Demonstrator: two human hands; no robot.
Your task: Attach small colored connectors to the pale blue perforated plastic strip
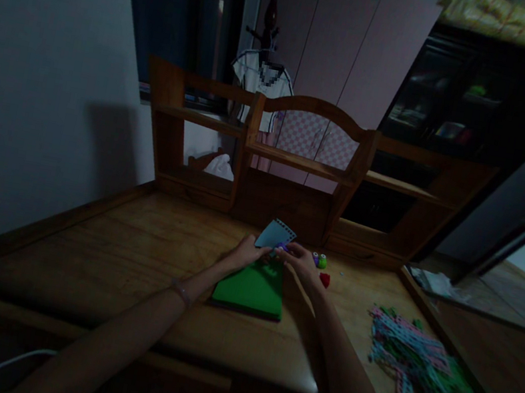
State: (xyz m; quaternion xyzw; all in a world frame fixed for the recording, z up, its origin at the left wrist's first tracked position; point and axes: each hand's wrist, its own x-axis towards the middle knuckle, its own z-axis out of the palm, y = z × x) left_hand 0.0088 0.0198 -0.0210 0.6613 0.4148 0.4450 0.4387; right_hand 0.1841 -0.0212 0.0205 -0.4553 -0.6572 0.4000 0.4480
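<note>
Two hands | left hand (246,253), right hand (299,259) pinch blue paper (275,234)

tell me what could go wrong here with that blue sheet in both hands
The room is dim, so the blue sheet held by the left hand and right hand may be lined up badly. The small green piece and red piece beside the right hand could be knocked away.

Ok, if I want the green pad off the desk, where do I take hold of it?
Take the green pad by its near edge, coming from the front. It lies flat on the desk; its far end sits under both hands, left hand and right hand, which hold a pale blue sheet. The near corners look clear.
</note>
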